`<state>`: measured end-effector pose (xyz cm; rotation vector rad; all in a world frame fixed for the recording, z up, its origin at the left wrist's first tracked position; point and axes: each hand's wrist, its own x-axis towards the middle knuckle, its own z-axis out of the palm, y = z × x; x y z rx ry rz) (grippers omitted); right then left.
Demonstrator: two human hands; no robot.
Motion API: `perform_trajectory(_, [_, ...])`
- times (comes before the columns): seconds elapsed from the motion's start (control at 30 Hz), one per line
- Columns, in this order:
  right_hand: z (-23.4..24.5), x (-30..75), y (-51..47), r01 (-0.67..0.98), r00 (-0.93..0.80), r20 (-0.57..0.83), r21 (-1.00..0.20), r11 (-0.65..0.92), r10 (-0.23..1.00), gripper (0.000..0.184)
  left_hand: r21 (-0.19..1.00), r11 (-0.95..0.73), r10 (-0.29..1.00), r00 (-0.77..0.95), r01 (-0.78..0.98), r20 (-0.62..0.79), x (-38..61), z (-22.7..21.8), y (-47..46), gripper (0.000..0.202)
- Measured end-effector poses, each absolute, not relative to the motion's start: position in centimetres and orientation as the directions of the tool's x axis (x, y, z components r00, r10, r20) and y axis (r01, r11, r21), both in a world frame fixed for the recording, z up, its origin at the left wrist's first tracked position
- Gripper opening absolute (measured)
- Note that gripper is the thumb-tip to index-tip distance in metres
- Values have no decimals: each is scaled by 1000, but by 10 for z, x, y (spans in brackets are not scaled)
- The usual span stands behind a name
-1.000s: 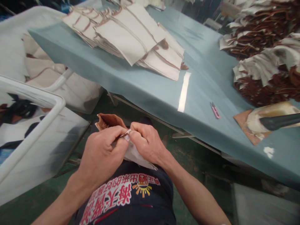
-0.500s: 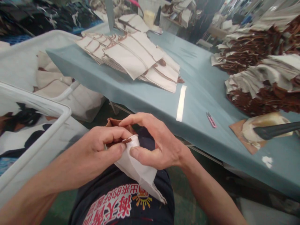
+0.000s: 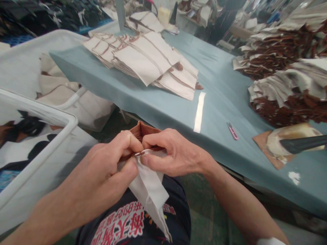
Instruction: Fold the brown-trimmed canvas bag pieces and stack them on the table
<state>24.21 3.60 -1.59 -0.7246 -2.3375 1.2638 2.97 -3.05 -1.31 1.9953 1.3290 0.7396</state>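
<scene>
Both my hands pinch one fabric piece (image 3: 149,185) in front of my chest; it is white cloth with a brown leather-like part at the top. My left hand (image 3: 107,170) grips its top edge with thumb and forefinger pressed together. My right hand (image 3: 173,153) pinches the same edge from the right, fingertips touching the left hand's. The white cloth hangs down over my dark printed shirt (image 3: 133,224). The brown part sticks up behind my fingers, partly hidden.
A table with blue-grey cover (image 3: 219,102) stands ahead, with a fanned stack of white pieces (image 3: 145,58), heaps of brown-and-white pieces (image 3: 286,78), pink thread snips (image 3: 232,131), a white tape strip (image 3: 199,107) and a dark tool on a scrap (image 3: 298,143). White bins (image 3: 38,143) stand left.
My right hand has closed from a spread pose into a pinch on the piece's top edge. The white cloth now hangs lower and the brown part shows higher.
</scene>
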Motion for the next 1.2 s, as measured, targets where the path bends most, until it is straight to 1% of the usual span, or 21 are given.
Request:
perform_trajectory(0.07, [-20, 240, 32, 229, -774, 58, -903, 364, 631, 25, 748, -310, 934, 336, 586, 124, 30, -17, -32, 16])
perform_trajectory(0.13, [-25, 238, 26, 228, -721, 32, -932, 280, 692, 23, 737, -349, 926, 334, 579, 176, 31, -23, -34, 17])
perform_trajectory(0.23, [-36, 231, 16, 212, -607, 23, -958, 190, 794, 21, 670, -482, 875, 355, 565, 329, 31, -37, -33, 21])
perform_trajectory(0.3, [-44, 227, 10, 161, -545, -24, -984, 76, 838, 23, 612, -590, 808, 380, 527, 451, 31, -50, -30, 25])
perform_trajectory(0.37, [-52, 223, 4, 71, -528, -114, -993, -90, 842, 28, 575, -687, 726, 398, 444, 560, 31, -64, -27, 30])
perform_trajectory(0.43, [-60, 222, -1, -25, -551, -188, -970, -241, 813, 31, 564, -745, 667, 411, 356, 621, 30, -75, -26, 31])
perform_trajectory(0.53, [-69, 225, -8, -132, -618, -218, -918, -373, 755, 29, 584, -743, 666, 438, 326, 603, 28, -80, -29, 30])
perform_trajectory(0.6, [-74, 228, -10, -165, -666, -213, -893, -419, 715, 25, 610, -716, 692, 460, 339, 557, 28, -79, -33, 29])
perform_trajectory(0.67, [-78, 230, -10, -178, -685, -210, -880, -440, 697, 25, 631, -698, 707, 468, 338, 531, 28, -76, -34, 27])
perform_trajectory(0.8, [-72, 229, -6, -163, -653, -214, -897, -411, 726, 30, 645, -693, 714, 430, 321, 553, 30, -76, -32, 26])
perform_trajectory(0.87, [-61, 229, -4, -95, -660, -247, -910, -405, 710, 29, 647, -700, 710, 396, 302, 582, 32, -78, -34, 26])
perform_trajectory(0.93, [-49, 231, -2, 0, -664, -264, -936, -352, 700, 24, 649, -690, 723, 341, 321, 601, 34, -79, -38, 29])
perform_trajectory(1.0, [-37, 235, -1, 98, -651, -228, -971, -218, 724, 16, 642, -649, 759, 288, 408, 584, 36, -77, -43, 30])
perform_trajectory(1.07, [-29, 240, 0, 171, -633, -133, -985, -30, 763, 9, 629, -593, 800, 274, 503, 534, 36, -69, -46, 25])
perform_trajectory(1.13, [-26, 245, -1, 204, -623, 7, -964, 172, 782, 8, 632, -575, 817, 322, 520, 479, 34, -59, -46, 22])
perform_trajectory(1.2, [-26, 248, -2, 211, -616, 151, -914, 346, 774, 10, 667, -570, 819, 398, 480, 414, 30, -49, -43, 21])
